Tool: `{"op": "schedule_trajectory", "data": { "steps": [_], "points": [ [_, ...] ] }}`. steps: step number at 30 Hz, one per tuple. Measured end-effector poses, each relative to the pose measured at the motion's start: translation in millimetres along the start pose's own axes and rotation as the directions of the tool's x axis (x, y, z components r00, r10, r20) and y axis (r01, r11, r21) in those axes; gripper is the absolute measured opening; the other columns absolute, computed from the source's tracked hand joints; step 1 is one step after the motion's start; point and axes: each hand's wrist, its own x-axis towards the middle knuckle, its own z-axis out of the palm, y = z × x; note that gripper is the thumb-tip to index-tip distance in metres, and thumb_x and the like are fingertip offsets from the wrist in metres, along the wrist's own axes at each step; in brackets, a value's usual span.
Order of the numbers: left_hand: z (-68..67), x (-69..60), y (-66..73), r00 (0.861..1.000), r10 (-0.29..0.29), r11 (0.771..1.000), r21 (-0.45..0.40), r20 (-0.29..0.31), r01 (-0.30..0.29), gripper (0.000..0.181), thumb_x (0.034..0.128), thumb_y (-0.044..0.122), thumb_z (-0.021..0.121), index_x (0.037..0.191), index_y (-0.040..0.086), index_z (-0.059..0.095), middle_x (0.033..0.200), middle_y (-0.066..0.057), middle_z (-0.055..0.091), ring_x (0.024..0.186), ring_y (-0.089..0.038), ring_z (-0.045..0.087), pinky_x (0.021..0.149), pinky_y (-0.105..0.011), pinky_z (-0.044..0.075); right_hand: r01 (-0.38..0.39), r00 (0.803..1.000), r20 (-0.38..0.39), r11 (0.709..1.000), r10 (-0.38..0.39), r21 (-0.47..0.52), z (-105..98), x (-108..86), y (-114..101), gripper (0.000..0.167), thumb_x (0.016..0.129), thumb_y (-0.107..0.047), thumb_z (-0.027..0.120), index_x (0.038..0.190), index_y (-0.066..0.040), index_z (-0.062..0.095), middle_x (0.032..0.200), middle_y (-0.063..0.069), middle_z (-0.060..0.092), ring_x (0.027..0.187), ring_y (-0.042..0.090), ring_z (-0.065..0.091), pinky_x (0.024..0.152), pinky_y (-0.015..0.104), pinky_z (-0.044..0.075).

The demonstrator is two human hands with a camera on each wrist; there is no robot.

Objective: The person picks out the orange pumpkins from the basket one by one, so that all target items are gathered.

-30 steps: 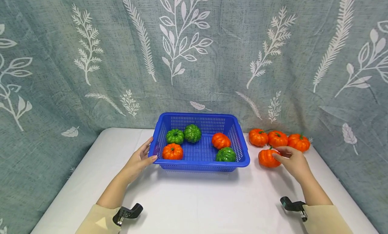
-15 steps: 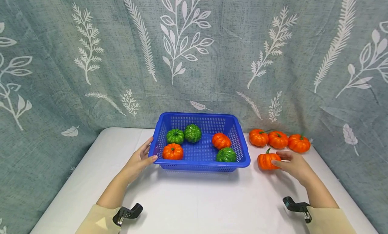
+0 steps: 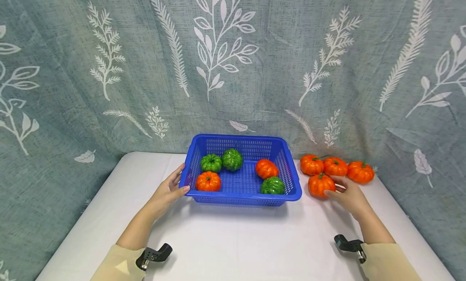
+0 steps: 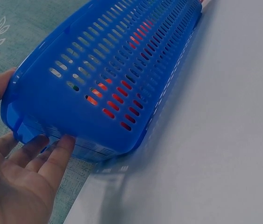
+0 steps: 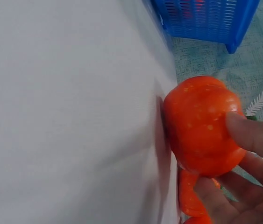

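Note:
My left hand (image 3: 165,196) holds the left end of the blue basket (image 3: 240,196), thumb on the rim and fingers against the end wall, as the left wrist view shows of the hand (image 4: 26,172) and basket (image 4: 80,102). At the right, my right hand (image 3: 349,196) grips an orange pumpkin (image 3: 321,185) from its right side. The right wrist view has the thumb and fingers of that hand (image 5: 248,177) around the pumpkin (image 5: 201,126). Inside the basket lie several pumpkins, among them a green one (image 3: 232,159) and an orange one (image 3: 208,181).
Three orange pumpkins stand in a row behind the gripped one: left (image 3: 311,164), middle (image 3: 335,166) and right (image 3: 360,172). A white cloth (image 3: 236,240) covers the table, and a patterned curtain (image 3: 269,78) hangs behind it.
The pumpkin at my right hand has tilted about and now shows its stem on top, slightly nearer the back row. My left hand and the basket have stayed in place.

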Motion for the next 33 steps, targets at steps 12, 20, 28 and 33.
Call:
{"op": "schedule_trajectory", "data": {
  "steps": [12,20,28,33],
  "points": [
    [0.0,0.5,0.4,1.0,-0.003,1.0,-0.008,-0.002,0.003,0.087,0.096,0.01,0.065,0.162,0.014,0.009,0.165,-0.019,0.017,0.147,-0.042,0.027,0.104,-0.026,0.044,-0.035,0.997,-0.071,0.998,0.038,0.047,4,-1.9,5,0.06,0.091,-0.015,0.074,0.137,0.013,0.048,0.138,0.037,0.048,0.122,0.049,0.052,0.079,0.019,0.051],
    [-0.1,1.0,-0.6,1.0,-0.008,1.0,-0.007,-0.006,0.008,0.086,0.0964,0.008,0.064,0.162,0.014,0.01,0.165,-0.019,0.017,0.146,-0.042,0.027,0.106,-0.029,0.043,-0.057,0.996,-0.064,0.998,0.059,0.036,7,1.7,7,0.061,0.092,-0.014,0.073,0.14,0.013,0.047,0.138,0.036,0.049,0.119,0.047,0.056,0.079,0.02,0.054],
    [-0.1,0.7,0.3,1.0,-0.015,1.0,-0.007,-0.01,0.015,0.084,0.0968,0.005,0.061,0.162,0.014,0.01,0.165,-0.019,0.017,0.147,-0.041,0.027,0.107,-0.03,0.042,-0.063,0.996,-0.06,0.998,0.065,0.021,8,8.0,6,0.063,0.093,-0.015,0.071,0.143,0.012,0.043,0.14,0.037,0.046,0.128,0.051,0.045,0.099,0.046,0.05],
    [-0.1,0.8,0.0,1.0,-0.011,1.0,-0.014,-0.009,0.01,0.083,0.0966,0.003,0.06,0.162,0.013,0.01,0.165,-0.019,0.017,0.147,-0.041,0.027,0.106,-0.028,0.042,-0.093,0.994,-0.057,0.995,0.095,0.031,9,8.6,5,0.065,0.094,-0.016,0.071,0.144,0.012,0.041,0.142,0.037,0.043,0.129,0.052,0.043,0.103,0.059,0.043]
  ]
}}
